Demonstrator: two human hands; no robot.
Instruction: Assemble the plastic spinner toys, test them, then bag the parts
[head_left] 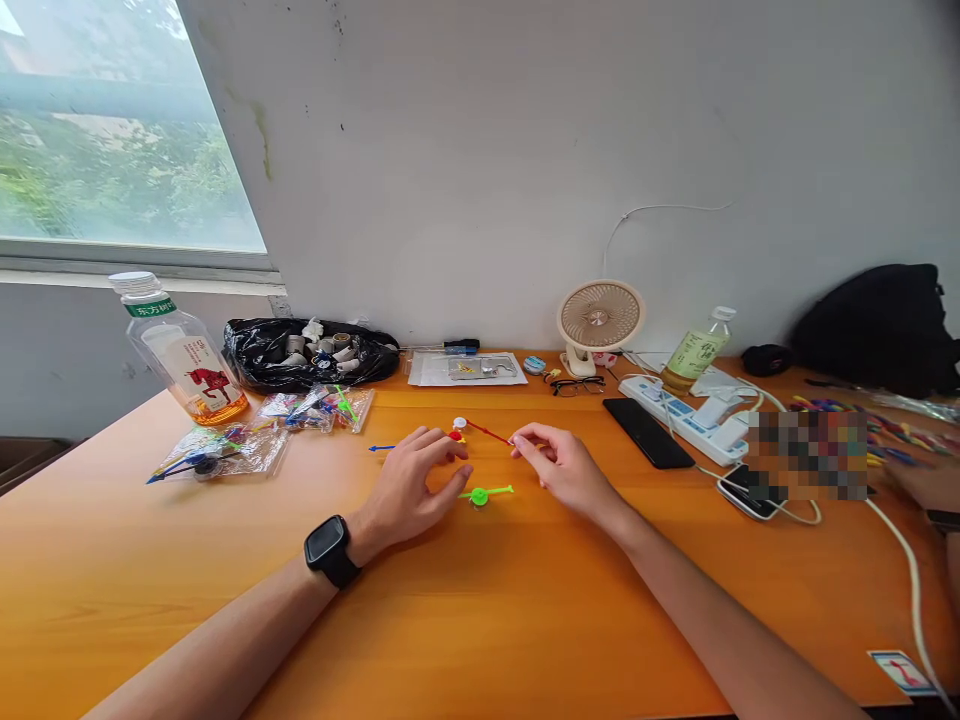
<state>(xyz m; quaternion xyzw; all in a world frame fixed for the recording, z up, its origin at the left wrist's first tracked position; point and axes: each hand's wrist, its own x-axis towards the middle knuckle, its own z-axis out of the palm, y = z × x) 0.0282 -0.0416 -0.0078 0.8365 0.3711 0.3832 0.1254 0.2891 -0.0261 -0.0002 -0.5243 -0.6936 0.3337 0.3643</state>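
My right hand [562, 468] pinches the end of a thin red plastic stick [489, 431] between thumb and forefinger. The stick slants up and left to a small white round piece [460, 424]. Just over the table, my left hand [411, 485] has its thumb apart from its bent fingers, with the fingertips beside a small red round piece [455, 437]. Whether they touch it is unclear. From behind that hand a blue arrow-tipped stick [381, 448] pokes out to the left. A bright green round piece with a stick [478, 496] lies near my left thumb.
Left are clear bags of plastic parts [217, 450], a bottle [187, 360] and a black bag [311, 350]. Behind are papers [427, 370], glasses [577, 385] and a fan [600, 318]. Right are a phone [648, 432], a power strip [686, 420] and another person's hand [926, 490].
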